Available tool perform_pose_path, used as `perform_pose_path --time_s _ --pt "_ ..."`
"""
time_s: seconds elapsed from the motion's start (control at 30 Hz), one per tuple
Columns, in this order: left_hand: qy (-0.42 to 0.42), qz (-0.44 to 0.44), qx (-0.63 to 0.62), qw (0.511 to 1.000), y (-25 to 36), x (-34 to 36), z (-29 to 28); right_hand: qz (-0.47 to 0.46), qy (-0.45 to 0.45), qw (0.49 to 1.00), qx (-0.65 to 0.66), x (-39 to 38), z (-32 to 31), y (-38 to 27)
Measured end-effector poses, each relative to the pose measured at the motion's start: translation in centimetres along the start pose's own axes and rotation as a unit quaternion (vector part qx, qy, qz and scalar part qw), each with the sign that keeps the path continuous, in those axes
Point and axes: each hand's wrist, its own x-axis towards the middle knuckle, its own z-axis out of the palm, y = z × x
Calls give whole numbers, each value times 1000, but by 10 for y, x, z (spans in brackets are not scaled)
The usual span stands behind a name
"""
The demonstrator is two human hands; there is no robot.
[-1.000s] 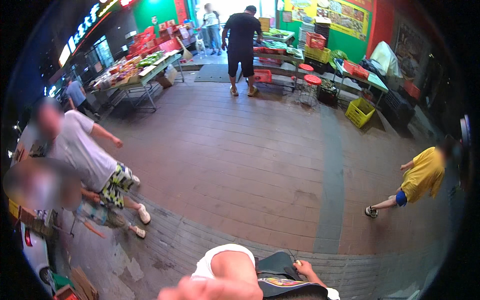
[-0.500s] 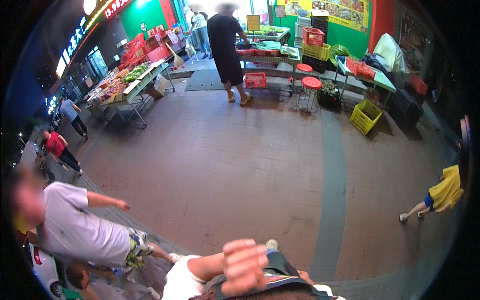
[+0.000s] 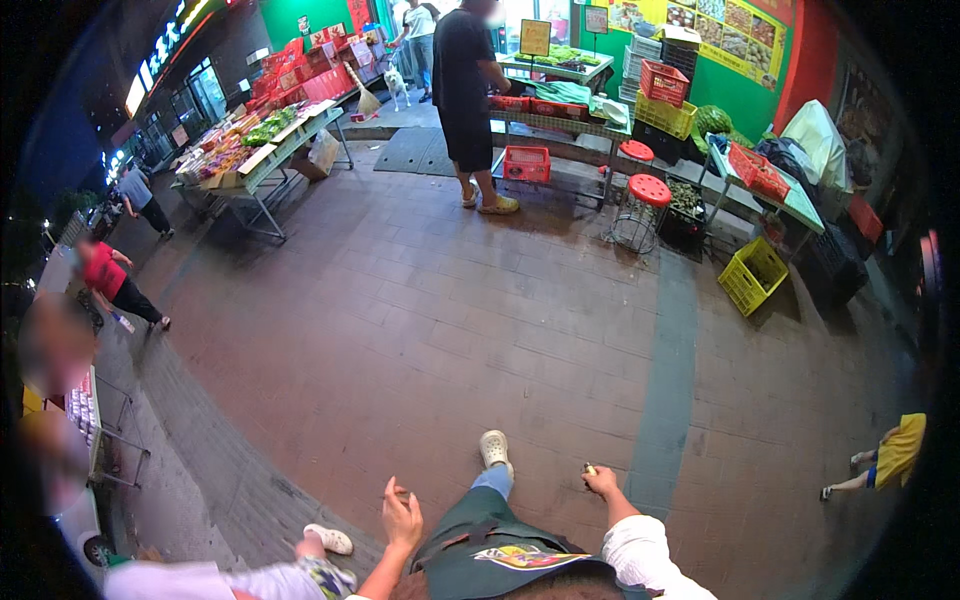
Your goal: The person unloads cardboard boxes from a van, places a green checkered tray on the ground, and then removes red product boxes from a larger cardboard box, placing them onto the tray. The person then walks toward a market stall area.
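Note:
My left hand [image 3: 402, 518] is raised in front of me at the lower middle, fingers apart and slightly bent. Whether something thin lies between those fingers is too small to tell. My right hand [image 3: 601, 481] is closed around a small dark object with a pale tip [image 3: 589, 469], mostly covered by the fingers. Between my arms hangs a dark apron [image 3: 480, 530] with a colourful print. One of my feet, in a cream clog [image 3: 494, 449], is forward on the paving.
A person in a pale shirt [image 3: 170, 580] is close on my left; another in red [image 3: 105, 272] is farther off. Ahead, a person in black [image 3: 465, 90] stands at a produce table [image 3: 555, 118]. Red stools [image 3: 648, 190], a yellow crate [image 3: 752, 277] and a goods stall [image 3: 262, 180] line the shopfront.
My left hand has dropped from close to the camera. My right hand with the small object has come into view. The storefront looks nearer, and the pale-shirted person has slipped toward the lower left.

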Motion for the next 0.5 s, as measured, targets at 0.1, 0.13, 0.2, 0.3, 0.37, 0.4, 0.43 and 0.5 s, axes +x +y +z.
perform_pose_path --time_s 0.1,0.13,0.2,0.3,0.37,0.4,0.43,0.5 --pt "-91 -140 49 985 -51 37 53 -66 -32 996 -55 45 0 -16" --pt "-109 -164 109 974 -91 40 69 -74 -39 991 -106 46 3 -43" --pt "-241 -261 149 923 -120 68 94 -49 -61 993 -90 61 3 -48" --pt "-378 -299 146 864 -119 142 124 -3 -97 991 -95 89 -2 -38" --pt "-399 -283 154 859 -127 187 145 11 -92 990 -106 96 -10 -77" --pt "-409 -276 155 856 -130 201 154 17 -64 993 -95 93 -18 -103" --pt "-430 -264 163 848 -132 217 165 35 -35 996 -78 93 -23 -117" --pt "-366 -210 133 897 -118 266 202 83 -48 995 -3 111 -28 -121"
